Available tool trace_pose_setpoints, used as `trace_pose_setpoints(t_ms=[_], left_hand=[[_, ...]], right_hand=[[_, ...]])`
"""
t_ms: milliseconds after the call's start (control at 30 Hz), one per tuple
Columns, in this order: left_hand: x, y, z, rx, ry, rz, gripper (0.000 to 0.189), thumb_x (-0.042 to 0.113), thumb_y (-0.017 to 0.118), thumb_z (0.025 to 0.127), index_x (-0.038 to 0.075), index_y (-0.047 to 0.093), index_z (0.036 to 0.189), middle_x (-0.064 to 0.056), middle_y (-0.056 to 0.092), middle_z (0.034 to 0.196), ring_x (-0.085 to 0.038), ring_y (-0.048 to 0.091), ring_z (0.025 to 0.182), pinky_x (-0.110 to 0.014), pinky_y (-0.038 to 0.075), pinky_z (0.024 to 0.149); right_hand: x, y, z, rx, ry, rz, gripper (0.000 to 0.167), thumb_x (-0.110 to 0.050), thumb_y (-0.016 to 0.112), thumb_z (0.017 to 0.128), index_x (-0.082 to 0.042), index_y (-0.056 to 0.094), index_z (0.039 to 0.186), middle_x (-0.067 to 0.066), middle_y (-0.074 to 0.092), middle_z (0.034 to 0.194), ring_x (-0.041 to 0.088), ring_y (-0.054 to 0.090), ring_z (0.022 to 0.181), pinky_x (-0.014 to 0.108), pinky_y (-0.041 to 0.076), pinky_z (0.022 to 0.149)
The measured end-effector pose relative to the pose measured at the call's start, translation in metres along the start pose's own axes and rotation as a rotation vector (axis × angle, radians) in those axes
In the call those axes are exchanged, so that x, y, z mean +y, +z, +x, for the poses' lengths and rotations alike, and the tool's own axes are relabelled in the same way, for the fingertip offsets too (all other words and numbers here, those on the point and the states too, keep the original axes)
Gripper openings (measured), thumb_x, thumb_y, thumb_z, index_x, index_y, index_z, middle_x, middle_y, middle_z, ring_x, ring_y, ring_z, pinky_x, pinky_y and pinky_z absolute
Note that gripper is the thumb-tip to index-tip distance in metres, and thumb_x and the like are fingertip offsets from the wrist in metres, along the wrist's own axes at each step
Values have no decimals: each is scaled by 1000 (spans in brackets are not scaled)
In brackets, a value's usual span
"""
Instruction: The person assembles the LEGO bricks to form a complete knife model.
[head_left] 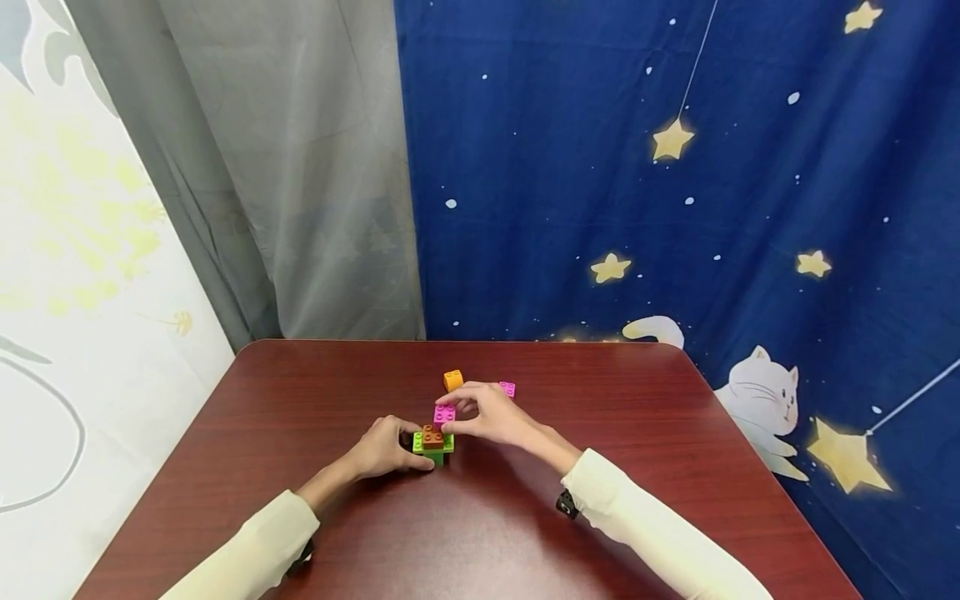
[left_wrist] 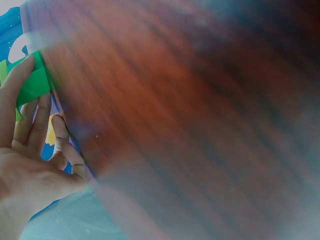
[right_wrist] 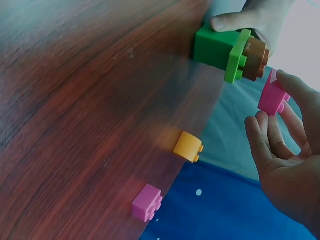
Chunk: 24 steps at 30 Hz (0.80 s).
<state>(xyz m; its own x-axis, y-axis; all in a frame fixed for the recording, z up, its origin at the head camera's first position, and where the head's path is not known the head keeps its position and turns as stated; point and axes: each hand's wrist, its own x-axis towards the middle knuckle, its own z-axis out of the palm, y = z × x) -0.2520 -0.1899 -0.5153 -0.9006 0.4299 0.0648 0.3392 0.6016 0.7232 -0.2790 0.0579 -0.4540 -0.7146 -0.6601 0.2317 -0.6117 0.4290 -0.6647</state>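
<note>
A small stack of toy bricks stands on the table: a green base (right_wrist: 212, 47), a flat light green brick (right_wrist: 236, 60) over it, and a brown brick (right_wrist: 254, 57) on top. My left hand (head_left: 381, 450) grips the stack from the left, its thumb along the near side of the green base (left_wrist: 35, 86). Between the thumb and fingers of my right hand (head_left: 491, 417) is a pink brick (head_left: 445, 415), pinched just above the brown brick. In the right wrist view a gap shows between the pink brick and the stack.
Beyond the right hand, an orange brick (head_left: 453, 381) with a curved side and a second pink brick (head_left: 507, 389) lie on the dark red wooden table (head_left: 337, 375). Grey and blue star-patterned curtains (head_left: 540, 208) hang behind the table's far edge.
</note>
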Motion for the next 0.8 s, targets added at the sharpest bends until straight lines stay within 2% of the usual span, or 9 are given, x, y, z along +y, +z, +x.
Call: trace_pose_setpoints(t_ms=[300, 467, 567, 800], left_hand=[[-1, 1, 0, 1, 18, 7, 34, 32, 94, 77, 14, 79, 101, 11, 74, 83, -8, 62, 72, -25, 52, 64], [0, 1, 0, 3, 32, 17, 31, 32, 94, 76, 17, 79, 98, 14, 72, 79, -5, 58, 68, -24, 49, 60], [1, 1, -1, 7, 39, 21, 31, 32, 95, 76, 17, 79, 97, 15, 71, 78, -5, 57, 67, -24, 48, 60], [0, 0, -1, 2, 42, 14, 31, 32, 94, 76, 17, 78, 98, 14, 72, 80, -5, 61, 69, -24, 51, 62]], right_hand=[[-5, 11, 3, -1, -53, -27, 37, -19, 88, 86, -12, 76, 121, 1, 76, 112, 9, 73, 95, 26, 57, 86], [-7, 15, 3, -15, -53, -14, 37, -19, 87, 87, -11, 76, 121, 1, 76, 113, 6, 72, 95, 18, 54, 84], [-8, 16, 3, -25, -51, 7, 36, -16, 86, 87, -10, 76, 121, 2, 76, 113, 7, 72, 96, 18, 55, 83], [-4, 20, 2, -13, -39, -47, 36, -23, 87, 87, -17, 76, 121, -5, 77, 110, 2, 70, 95, 21, 56, 83]])
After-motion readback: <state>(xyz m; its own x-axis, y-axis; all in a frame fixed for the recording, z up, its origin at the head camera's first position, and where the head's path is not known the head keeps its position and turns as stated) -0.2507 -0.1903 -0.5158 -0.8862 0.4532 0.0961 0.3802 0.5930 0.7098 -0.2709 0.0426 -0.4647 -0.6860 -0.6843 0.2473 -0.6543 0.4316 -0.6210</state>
